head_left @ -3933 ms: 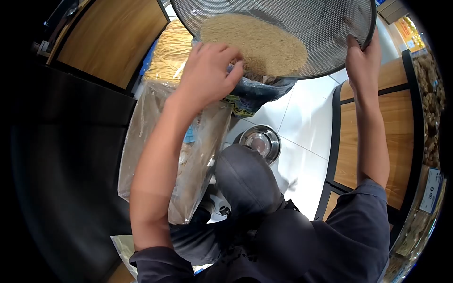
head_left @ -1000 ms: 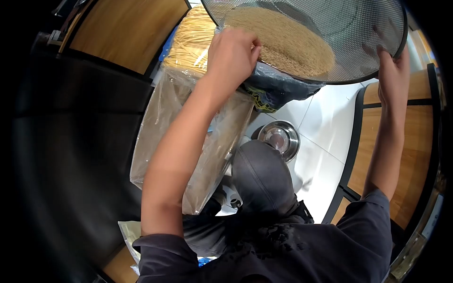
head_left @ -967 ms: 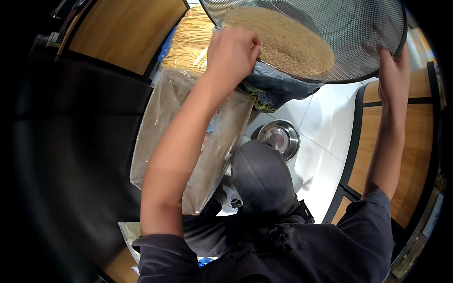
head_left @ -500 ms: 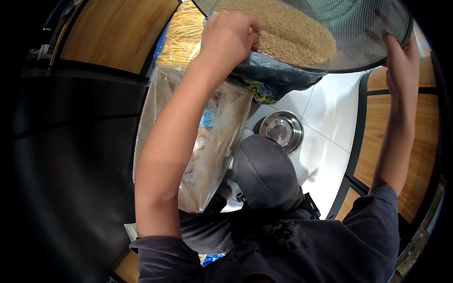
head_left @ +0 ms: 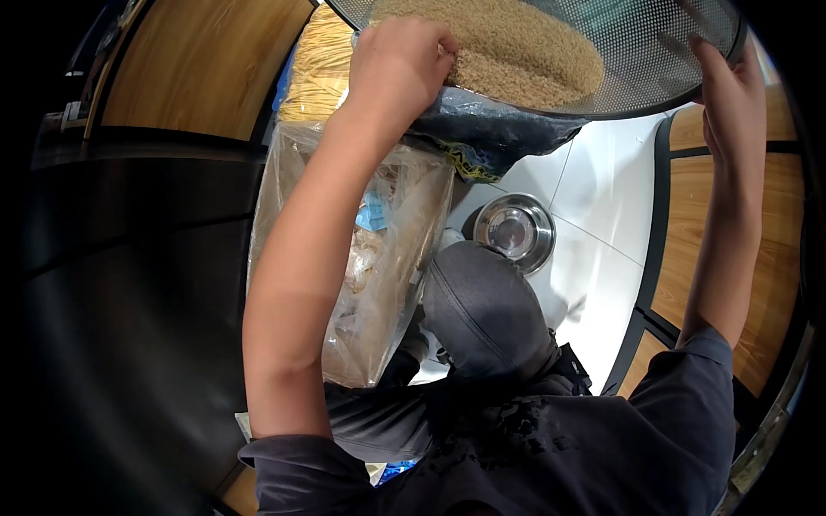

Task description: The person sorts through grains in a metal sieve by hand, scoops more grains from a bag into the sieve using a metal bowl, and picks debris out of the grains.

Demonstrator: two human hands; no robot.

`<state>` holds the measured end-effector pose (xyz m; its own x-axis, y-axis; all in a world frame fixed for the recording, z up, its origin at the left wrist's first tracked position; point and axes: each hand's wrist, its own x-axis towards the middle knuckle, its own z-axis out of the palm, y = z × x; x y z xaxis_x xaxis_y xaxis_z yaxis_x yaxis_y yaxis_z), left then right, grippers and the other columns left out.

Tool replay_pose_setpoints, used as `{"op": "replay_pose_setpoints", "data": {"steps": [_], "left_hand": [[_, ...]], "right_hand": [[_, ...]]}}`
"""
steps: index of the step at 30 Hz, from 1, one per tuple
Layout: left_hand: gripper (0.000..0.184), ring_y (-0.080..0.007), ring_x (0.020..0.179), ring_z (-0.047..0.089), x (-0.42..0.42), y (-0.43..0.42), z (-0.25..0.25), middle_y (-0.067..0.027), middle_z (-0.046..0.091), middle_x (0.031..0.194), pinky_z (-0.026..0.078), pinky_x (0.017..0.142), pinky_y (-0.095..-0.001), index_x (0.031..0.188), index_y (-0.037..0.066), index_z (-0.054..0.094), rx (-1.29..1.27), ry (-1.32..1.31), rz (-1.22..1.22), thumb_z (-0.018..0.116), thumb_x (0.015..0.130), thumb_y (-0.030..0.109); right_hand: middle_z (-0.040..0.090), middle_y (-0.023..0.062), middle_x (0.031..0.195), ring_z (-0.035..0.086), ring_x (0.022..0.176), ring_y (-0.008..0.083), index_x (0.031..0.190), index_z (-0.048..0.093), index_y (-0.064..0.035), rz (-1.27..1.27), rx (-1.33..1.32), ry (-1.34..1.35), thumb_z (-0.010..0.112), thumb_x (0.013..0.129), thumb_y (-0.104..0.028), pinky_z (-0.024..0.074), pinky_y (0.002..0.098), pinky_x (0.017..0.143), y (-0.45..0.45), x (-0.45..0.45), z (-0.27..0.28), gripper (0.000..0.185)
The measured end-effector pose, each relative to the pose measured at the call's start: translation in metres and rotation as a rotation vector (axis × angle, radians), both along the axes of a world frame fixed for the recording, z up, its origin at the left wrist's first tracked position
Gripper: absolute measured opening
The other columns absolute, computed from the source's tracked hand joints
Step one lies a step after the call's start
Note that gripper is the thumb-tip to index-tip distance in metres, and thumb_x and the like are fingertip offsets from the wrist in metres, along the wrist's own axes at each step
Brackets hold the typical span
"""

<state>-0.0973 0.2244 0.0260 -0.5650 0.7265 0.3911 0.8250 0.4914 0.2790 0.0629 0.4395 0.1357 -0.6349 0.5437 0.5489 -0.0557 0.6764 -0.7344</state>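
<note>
A large round mesh sieve (head_left: 645, 64) spans the top of the view, tilted, with a heap of tan grains (head_left: 525, 52) in it. My right hand (head_left: 731, 95) grips its dark rim at the right. At the left rim my left hand (head_left: 403, 64) is closed, its fingertips bent at the edge of the grains; whether it pinches rim or bag is hidden. Beneath the sieve sits a dark plastic bag (head_left: 503, 129) with yellow lettering.
A plastic-lined box (head_left: 422, 198) with wrapped items stands left of my knee. Bundled yellow sticks (head_left: 318, 73) lie behind it. A steel bowl (head_left: 538, 232) rests on the white tiled floor (head_left: 602, 198). Wooden cabinets (head_left: 198, 64) flank both sides.
My left hand, first spread over the grains, has closed at the left rim. The sieve sits a little higher in view than half a second ago, and the bowl appears higher too.
</note>
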Motion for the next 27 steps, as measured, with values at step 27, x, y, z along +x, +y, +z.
{"op": "replay_pose_setpoints", "data": {"steps": [27], "left_hand": [[0.012, -0.0154, 0.067, 0.059, 0.0, -0.001, -0.006, -0.0019, 0.058, 0.07, 0.049, 0.065, -0.0313, 0.096, 0.011, 0.074, 0.163, -0.174, 0.068, 0.075, 0.085, 0.016]], "right_hand": [[0.051, 0.0181, 0.134, 0.053, 0.115, 0.0282, 0.147, 0.043, -0.0015, 0.043, -0.005, 0.018, 0.045, 0.082, 0.01, 0.0557, 0.0342, 0.081, 0.018, 0.004, -0.013, 0.066]]}}
